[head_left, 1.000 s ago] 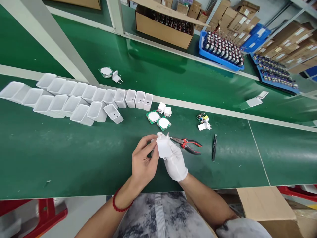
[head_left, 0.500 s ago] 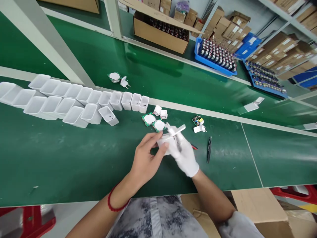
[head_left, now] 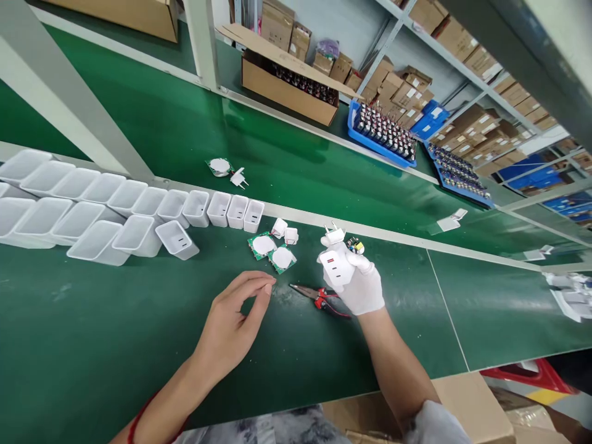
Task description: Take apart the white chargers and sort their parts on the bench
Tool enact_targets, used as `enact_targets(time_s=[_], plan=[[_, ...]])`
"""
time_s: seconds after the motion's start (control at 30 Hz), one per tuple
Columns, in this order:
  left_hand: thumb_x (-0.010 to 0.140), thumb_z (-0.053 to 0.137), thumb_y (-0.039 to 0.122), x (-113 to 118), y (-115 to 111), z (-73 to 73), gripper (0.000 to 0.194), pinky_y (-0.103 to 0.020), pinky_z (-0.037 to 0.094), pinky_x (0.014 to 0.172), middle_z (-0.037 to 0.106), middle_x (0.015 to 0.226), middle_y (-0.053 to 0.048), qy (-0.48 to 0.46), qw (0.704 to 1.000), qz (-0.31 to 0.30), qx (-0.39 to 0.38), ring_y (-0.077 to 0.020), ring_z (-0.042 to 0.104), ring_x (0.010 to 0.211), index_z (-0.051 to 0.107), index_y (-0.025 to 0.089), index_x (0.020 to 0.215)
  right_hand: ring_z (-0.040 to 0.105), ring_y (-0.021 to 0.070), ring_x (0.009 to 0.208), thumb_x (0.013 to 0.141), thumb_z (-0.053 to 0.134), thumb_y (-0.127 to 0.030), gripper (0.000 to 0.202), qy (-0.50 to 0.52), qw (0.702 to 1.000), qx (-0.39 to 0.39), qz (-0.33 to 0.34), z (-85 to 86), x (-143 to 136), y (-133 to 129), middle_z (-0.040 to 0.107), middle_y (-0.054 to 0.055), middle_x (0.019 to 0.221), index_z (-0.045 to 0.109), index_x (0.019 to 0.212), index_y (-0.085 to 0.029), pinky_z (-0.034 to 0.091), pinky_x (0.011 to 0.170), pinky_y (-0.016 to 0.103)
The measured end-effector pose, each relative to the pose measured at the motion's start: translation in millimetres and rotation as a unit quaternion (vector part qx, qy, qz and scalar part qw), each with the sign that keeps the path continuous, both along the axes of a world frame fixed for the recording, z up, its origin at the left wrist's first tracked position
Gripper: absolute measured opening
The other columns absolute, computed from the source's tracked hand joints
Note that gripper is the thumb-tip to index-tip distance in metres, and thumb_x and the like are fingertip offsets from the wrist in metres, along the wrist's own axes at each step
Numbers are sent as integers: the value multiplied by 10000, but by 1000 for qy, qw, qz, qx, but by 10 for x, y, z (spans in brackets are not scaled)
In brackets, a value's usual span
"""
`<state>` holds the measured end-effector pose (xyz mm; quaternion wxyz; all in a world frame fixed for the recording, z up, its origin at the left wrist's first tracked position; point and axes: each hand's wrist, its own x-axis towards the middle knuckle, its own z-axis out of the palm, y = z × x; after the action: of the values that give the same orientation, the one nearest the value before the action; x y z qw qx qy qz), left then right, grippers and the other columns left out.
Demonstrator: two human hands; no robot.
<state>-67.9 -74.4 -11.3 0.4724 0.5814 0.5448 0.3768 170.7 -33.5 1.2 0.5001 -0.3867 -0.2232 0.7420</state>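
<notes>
My right hand [head_left: 358, 287], in a white glove, is closed around a white charger housing [head_left: 338, 270] with a red-lined port and two slots facing up. Beyond it, at the gloved fingertips, is a white plug piece [head_left: 333, 235] with two pins; whether it is joined to the housing is hidden. My bare left hand [head_left: 235, 317] hovers to the left, thumb and fingertips pressed together; anything between them is too small to make out. Red-handled pliers [head_left: 319, 298] lie between the hands. Farther back are circuit boards with white pads [head_left: 282, 258] and small white blocks [head_left: 279, 227].
Rows of white open housings [head_left: 139, 234] stand at the left. A small circuit board [head_left: 356, 245] lies just behind my right hand. Across the ledge sit another board [head_left: 219, 166] and plug [head_left: 238, 178]. A blue tray [head_left: 382, 139] and carton [head_left: 287, 86] occupy the shelf.
Both hands were together on the white housing; my left hand has let go and moved left. My right hand has turned the housing so its ports show. The pliers are uncovered, and the view has shifted.
</notes>
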Motion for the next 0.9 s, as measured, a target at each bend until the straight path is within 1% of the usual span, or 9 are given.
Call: enact_targets(time_s=[0.1,0.17,0.27,0.4,0.47,0.57,0.63,0.77,0.9], plan=[[934,524,441,-38,64,-6,306,-180,462,440,683,1051,-71,20,1000,-1,7,-194,686,903,734,223,976,446,78,470,746,613,-377,417,-33,999,10,21,53,11,128,627,16,774,637,1114,-182,345,392,184],[938,522,427,-34,94,-9,295,-182,455,435,687,1057,-72,23,999,-14,17,-196,691,893,729,226,994,450,86,482,765,575,-446,450,-117,992,32,33,63,-9,172,610,19,768,641,1127,-186,353,403,194],[941,518,406,-9,104,-15,280,-176,453,419,686,1099,-77,23,998,-49,20,-207,700,921,716,232,1035,477,122,489,858,480,-516,496,-341,934,105,20,25,-6,162,600,24,722,635,1185,-176,408,436,244],[945,507,388,-10,36,-40,291,-155,509,455,674,1163,-89,30,995,-95,5,-216,694,984,705,229,1088,654,220,785,852,604,-416,442,-607,765,208,-59,-123,164,43,702,93,938,640,1230,-189,541,712,341],[948,496,389,-27,-24,-58,304,-149,505,433,676,1169,-94,39,993,-110,-8,-209,700,955,707,226,1095,674,262,945,877,581,-390,418,-711,652,252,-72,-238,275,-44,706,126,1085,638,1242,-194,544,822,378],[955,477,374,-40,-115,-90,317,-156,489,403,695,1128,-101,54,990,-130,-6,-209,708,916,721,214,1081,689,274,1002,946,504,-340,395,-824,488,274,-87,-422,361,-168,685,161,1170,609,1293,-183,555,803,356],[959,472,349,-34,-166,-114,315,-169,516,444,703,1113,-102,64,989,-136,11,-215,709,927,727,210,1081,690,282,1006,965,478,-304,384,-865,421,256,-92,-516,350,-215,671,179,1186,609,1301,-175,558,770,339],[971,458,307,-13,-232,-156,304,-203,587,606,716,1105,-76,83,984,-153,23,-210,715,934,730,242,1089,696,263,892,975,464,-303,360,-882,392,262,-10,-555,283,-189,691,140,1108,639,1273,-200,553,666,309],[987,430,284,-19,-258,-158,315,-222,602,697,715,1115,-61,90,981,-173,24,-197,715,935,721,254,1105,675,253,899,984,424,-303,387,-878,400,253,-61,-519,269,-113,674,152,1090,616,1298,-183,555,695,327]])
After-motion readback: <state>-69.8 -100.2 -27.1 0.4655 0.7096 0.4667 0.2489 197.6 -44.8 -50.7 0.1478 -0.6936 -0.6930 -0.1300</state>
